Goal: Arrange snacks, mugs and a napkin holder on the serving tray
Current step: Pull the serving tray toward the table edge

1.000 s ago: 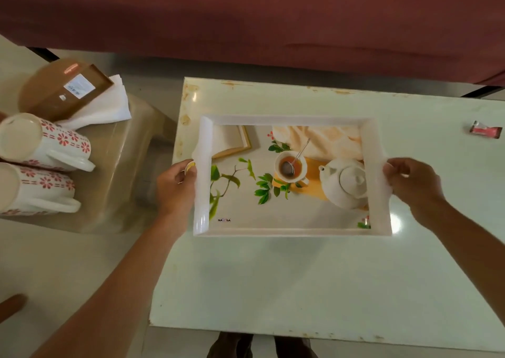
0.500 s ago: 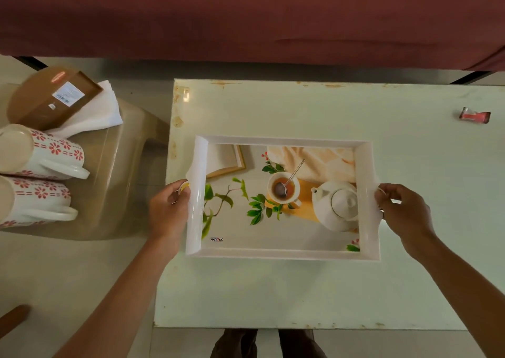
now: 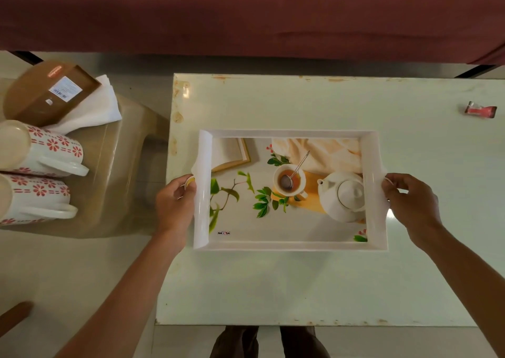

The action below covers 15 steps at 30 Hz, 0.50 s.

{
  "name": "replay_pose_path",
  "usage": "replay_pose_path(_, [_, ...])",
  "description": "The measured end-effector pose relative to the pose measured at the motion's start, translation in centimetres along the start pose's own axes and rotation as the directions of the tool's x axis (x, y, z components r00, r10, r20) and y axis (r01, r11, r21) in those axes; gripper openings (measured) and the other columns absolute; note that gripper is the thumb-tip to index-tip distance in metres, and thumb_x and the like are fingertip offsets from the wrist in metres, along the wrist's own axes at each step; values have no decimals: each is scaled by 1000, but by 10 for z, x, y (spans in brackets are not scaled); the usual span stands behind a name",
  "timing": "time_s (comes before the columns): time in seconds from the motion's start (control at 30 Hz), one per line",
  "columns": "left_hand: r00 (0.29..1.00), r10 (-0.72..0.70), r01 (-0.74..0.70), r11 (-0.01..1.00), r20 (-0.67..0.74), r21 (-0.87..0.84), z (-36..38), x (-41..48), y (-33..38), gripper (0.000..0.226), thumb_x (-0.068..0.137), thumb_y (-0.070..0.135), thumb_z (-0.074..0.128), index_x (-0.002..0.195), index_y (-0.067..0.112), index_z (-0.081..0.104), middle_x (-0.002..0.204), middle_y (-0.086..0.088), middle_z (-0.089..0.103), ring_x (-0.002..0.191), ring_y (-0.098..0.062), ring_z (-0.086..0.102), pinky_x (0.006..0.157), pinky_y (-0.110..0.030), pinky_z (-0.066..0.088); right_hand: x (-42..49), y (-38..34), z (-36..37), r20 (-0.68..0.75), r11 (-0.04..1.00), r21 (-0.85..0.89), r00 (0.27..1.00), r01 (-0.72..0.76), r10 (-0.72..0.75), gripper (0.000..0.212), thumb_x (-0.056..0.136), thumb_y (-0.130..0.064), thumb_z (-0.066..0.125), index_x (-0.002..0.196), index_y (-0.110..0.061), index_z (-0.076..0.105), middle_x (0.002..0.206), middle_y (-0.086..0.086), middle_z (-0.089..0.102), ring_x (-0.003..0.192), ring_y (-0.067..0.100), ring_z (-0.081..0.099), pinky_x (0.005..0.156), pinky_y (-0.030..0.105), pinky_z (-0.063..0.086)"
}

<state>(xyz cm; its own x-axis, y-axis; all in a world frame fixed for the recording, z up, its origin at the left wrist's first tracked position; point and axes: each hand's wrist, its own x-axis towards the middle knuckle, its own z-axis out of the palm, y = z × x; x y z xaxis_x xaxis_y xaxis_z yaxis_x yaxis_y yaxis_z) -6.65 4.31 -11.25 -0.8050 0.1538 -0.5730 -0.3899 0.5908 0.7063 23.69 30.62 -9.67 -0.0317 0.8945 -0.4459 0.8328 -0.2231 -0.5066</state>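
Observation:
A white serving tray [image 3: 289,134] with a printed tea picture lies on the pale table [image 3: 300,284]. My left hand [image 3: 175,204] grips its left handle and my right hand [image 3: 410,202] grips its right handle. Nothing stands on the tray. On a beige stool [image 3: 120,182] to the left are two white mugs with red flowers, one further back [image 3: 46,150] and one nearer [image 3: 35,197], lying on their sides. Behind them sits a brown napkin holder [image 3: 46,92] with white napkins [image 3: 93,109]. A small red snack packet [image 3: 480,109] lies at the table's far right.
A dark red cloth-covered surface [image 3: 246,13] runs along the back. The stool stands close to the table's left edge. My feet [image 3: 270,341] show below the table's near edge. A brown object [image 3: 13,316] pokes in at the lower left.
The tray has come down and towards me, and now lies on the table. Both hands kept hold of its handles.

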Motion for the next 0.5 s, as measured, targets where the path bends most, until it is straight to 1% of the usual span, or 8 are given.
replay_pose_path(0.17, [1000,0,0,1000,10,7,1,1,-2,23,100,21,61,121,20,68,112,-3,67,98,-19,62,85,-37,55,1,-1,0,3,1000,-11,1000,10,-10,16,97,-27,57,109,-22,68,108,-3,65,97,26,62,76,31,41])
replay_pose_path(0.27, [1000,8,-8,1000,20,14,1,1,-2,17,100,21,61,115,26,67,110,-4,68,91,-16,62,81,-36,54,-1,-2,-1,6,1000,-22,1000,22,-21,18,97,-26,57,110,-21,67,111,0,67,98,26,61,77,32,42])
replay_pose_path(0.33, [1000,19,-19,1000,25,13,-1,-1,0,15,100,23,60,113,29,65,111,-4,67,90,-14,62,81,-36,54,-3,-4,-2,14,999,-31,999,31,-31,20,97,-26,57,113,-19,66,115,2,68,102,27,62,81,36,47])
replay_pose_path(0.37, [999,26,-26,1000,25,14,-2,-3,1,17,100,25,60,116,28,65,112,-4,67,93,-16,62,81,-36,55,-4,-6,-2,16,998,-52,999,46,-45,23,97,-27,57,116,-18,65,118,4,68,105,28,62,86,39,49])
replay_pose_path(0.43, [999,28,-28,1000,22,2,-5,-7,3,26,101,26,59,125,23,65,115,-5,67,98,-19,65,85,-39,57,-9,-8,-5,6,986,-120,993,117,-117,31,97,-26,58,124,-13,61,126,9,64,111,31,61,95,43,48])
replay_pose_path(0.5, [1000,12,-12,1000,4,-26,-14,-14,5,29,102,24,58,130,20,64,120,-5,68,101,-20,68,93,-45,57,-18,-10,-10,4,953,-184,970,239,-242,38,96,-23,60,131,-8,56,133,17,57,119,33,57,98,44,44])
